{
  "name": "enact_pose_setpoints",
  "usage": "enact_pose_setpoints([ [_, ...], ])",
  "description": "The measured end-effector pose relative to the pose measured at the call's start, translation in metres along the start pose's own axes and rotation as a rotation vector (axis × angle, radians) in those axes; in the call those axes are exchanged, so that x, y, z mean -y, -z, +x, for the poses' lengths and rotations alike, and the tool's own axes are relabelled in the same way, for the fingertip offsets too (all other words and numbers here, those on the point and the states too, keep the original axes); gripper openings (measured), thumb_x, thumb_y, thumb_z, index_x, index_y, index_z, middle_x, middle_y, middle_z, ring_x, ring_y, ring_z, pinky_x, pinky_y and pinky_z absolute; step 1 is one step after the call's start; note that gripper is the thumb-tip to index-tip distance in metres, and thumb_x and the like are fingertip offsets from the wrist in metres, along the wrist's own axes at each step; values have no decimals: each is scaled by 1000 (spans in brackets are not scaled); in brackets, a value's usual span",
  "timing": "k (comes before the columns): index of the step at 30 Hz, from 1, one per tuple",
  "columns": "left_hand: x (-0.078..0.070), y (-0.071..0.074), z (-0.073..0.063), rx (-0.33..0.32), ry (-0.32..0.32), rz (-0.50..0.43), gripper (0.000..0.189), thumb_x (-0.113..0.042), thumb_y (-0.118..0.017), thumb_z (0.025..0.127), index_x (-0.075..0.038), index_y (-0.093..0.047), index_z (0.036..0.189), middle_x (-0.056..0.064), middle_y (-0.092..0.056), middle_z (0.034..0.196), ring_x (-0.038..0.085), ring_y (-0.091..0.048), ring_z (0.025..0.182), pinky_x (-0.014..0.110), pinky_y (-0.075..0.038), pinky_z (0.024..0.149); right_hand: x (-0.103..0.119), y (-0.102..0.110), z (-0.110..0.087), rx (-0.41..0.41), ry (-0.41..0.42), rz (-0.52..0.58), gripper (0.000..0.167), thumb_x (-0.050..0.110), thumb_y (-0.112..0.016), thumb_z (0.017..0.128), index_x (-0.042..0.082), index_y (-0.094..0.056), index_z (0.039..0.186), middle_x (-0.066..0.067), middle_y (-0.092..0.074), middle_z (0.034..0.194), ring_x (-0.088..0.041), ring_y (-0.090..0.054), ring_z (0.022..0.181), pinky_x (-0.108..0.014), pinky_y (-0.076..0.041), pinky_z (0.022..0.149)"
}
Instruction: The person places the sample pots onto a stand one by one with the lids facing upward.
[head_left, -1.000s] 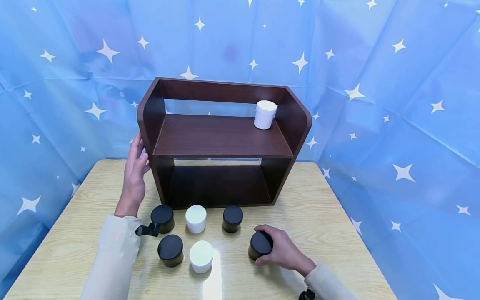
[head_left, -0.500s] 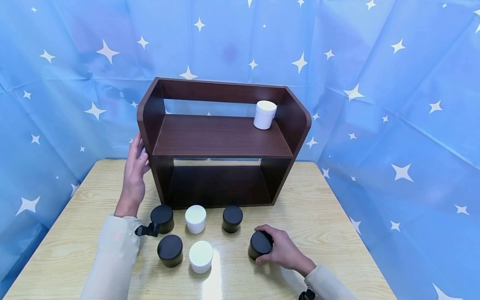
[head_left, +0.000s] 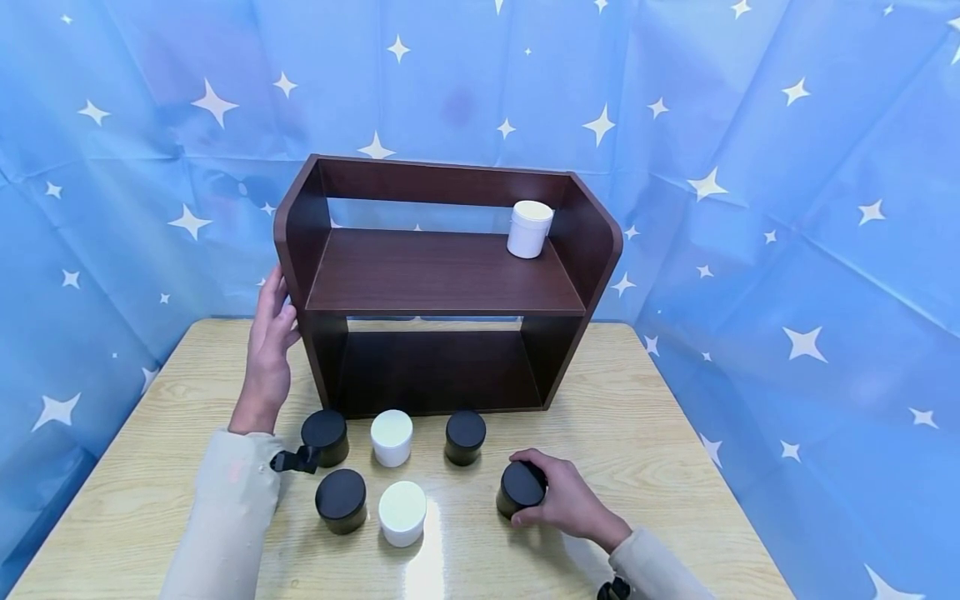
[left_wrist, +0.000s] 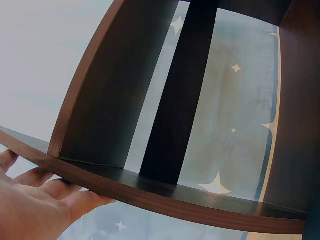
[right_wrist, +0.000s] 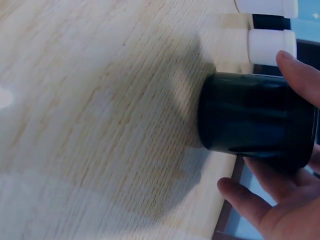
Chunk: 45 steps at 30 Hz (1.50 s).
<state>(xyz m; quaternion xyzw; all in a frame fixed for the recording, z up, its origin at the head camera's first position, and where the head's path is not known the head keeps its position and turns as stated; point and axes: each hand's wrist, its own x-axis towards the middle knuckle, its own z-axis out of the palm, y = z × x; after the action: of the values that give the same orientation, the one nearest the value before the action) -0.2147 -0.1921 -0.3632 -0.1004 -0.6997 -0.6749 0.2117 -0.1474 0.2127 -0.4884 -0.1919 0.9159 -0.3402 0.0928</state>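
Note:
My right hand (head_left: 570,504) grips a black lidded jar (head_left: 521,487) at the right of the table, thumb on one side and fingers on the other. The right wrist view shows the same black jar (right_wrist: 250,115) with its base at or close to the wood; I cannot tell whether it touches. Against the left outer side of a dark brown two-tier shelf (head_left: 435,271) rests my left hand (head_left: 270,358). Its fingers (left_wrist: 65,190) lie along the panel edge in the left wrist view. A white jar (head_left: 530,231) stands on the upper tier, at the right end.
In front of the shelf stand a black jar (head_left: 325,437), a white jar (head_left: 392,437) and a smaller black jar (head_left: 465,437). Closer to me are another black jar (head_left: 341,500) and another white jar (head_left: 402,512). A blue starred cloth (head_left: 450,83) hangs behind the table (head_left: 630,467).

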Motion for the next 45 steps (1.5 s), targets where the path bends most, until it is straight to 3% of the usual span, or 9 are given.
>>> enact_pose_setpoints([
  [13,1,0,0,-1,0,8,58,-31,-33,102,-38,-24,158,-7,-21,169,20,-17,157,72,-17,118,3,2,1,-25,22,-3,75,24,-95,62,11,-61,128,0,-72,111,-10,-64,94,-24,-51,81],
  [20,0,1,0,-5,5,7,58,-31,-33,102,-38,-24,158,-7,-21,169,20,-17,157,72,-17,118,4,4,2,-44,48,-9,71,24,-95,62,19,-62,125,2,-72,108,-6,-64,92,-23,-52,80],
  [36,0,0,0,-1,5,0,58,-31,-32,102,-38,-24,158,-7,-21,169,20,-17,157,72,-18,118,11,13,7,-47,19,4,72,25,-95,63,19,-62,127,1,-71,116,-11,-66,99,-23,-52,83],
  [45,0,0,0,-5,8,4,58,-32,-33,101,-38,-24,159,-7,-20,169,21,-16,157,72,-16,119,18,19,13,-84,50,-24,72,24,-95,64,17,-62,128,1,-71,120,-13,-67,102,-24,-54,85],
])
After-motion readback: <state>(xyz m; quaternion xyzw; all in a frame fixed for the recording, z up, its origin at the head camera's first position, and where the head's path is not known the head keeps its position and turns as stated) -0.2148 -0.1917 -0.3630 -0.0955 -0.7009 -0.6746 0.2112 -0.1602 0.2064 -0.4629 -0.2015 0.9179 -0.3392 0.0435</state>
